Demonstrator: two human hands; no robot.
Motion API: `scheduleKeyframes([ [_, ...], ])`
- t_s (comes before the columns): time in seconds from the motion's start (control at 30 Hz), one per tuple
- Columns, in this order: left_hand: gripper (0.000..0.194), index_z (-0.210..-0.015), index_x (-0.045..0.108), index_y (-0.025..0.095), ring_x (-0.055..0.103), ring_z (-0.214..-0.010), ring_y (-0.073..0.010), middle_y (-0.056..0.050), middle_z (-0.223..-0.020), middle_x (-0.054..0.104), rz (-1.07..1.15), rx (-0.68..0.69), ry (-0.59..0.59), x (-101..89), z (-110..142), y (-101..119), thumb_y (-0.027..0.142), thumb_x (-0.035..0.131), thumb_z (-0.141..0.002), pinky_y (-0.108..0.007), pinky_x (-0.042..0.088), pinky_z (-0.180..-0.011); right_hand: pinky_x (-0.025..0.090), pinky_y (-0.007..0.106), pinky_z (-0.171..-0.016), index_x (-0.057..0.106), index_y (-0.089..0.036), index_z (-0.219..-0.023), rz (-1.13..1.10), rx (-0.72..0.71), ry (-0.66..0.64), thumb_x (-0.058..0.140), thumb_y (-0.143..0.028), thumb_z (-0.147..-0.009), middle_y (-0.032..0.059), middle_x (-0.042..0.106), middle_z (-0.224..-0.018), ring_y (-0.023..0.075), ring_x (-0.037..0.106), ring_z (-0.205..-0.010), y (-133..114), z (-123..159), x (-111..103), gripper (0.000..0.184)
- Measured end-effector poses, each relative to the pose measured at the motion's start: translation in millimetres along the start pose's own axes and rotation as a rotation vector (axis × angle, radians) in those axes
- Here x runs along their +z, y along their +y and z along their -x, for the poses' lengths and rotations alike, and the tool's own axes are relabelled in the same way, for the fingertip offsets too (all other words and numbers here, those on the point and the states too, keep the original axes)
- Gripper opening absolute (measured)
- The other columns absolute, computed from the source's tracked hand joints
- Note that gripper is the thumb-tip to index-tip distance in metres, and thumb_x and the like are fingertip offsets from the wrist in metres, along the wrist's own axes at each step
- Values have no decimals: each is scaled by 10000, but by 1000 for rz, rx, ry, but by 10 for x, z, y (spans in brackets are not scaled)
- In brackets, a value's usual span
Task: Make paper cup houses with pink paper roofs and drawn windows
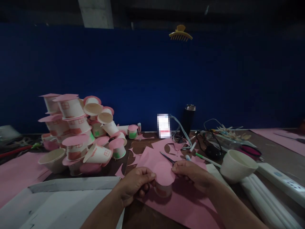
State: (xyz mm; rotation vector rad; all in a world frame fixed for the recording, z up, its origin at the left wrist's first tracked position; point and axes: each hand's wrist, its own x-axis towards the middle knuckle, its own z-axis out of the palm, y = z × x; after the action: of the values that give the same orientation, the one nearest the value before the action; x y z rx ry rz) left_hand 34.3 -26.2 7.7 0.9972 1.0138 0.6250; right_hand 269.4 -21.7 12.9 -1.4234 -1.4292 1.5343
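Note:
Between my hands a pink paper disc (pixel 164 173) lies as a roof over an upside-down white paper cup (pixel 163 190) with a reddish patch drawn on its side. My left hand (pixel 137 184) pinches the disc's left edge between thumb and fingers. At the right edge, my right hand (pixel 189 171) is closed with thumb and forefinger on the disc. Dark scissor blades (pixel 167 157) show just behind my right fingers; the handles are hidden. The cup stands over large pink paper sheets (pixel 190 203).
At the left, a tall pile of decorated paper cups (pixel 77 124) rises behind a white box lid (pixel 71 190). A phone (pixel 164 126) and a black flask (pixel 188 119) stand at the back. To the right are stacked cups (pixel 238 165) and a power strip (pixel 283 181).

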Motion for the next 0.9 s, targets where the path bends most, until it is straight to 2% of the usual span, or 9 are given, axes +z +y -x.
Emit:
scheduleKeyframes([
  [0.5, 434, -726, 545, 147, 384, -465, -22, 3, -677, 591, 14, 0, 5, 0, 5, 1, 475, 790, -583, -143, 163, -369, 161, 254, -488, 529, -186, -628, -16, -6, 1, 656, -366, -687, -55, 438, -564, 80, 314, -505, -38, 31, 15, 228],
  [0.7, 412, -734, 522, 151, 378, -468, -20, 34, -647, 525, 74, -35, 12, 18, -1, 19, 485, 748, -649, -130, 154, -372, 179, 249, -496, 525, -186, -621, -23, -13, 7, 658, -381, -688, -50, 445, -582, 85, 335, -526, -43, 28, 29, 246],
  [0.9, 464, -708, 486, 167, 324, -438, -14, 72, -547, 453, 125, -40, 48, 18, -41, -31, 499, 786, -584, -128, 127, -381, 194, 251, -500, 528, -181, -616, -32, -22, 4, 658, -360, -706, -46, 444, -580, 87, 333, -530, -40, 28, 43, 239],
])
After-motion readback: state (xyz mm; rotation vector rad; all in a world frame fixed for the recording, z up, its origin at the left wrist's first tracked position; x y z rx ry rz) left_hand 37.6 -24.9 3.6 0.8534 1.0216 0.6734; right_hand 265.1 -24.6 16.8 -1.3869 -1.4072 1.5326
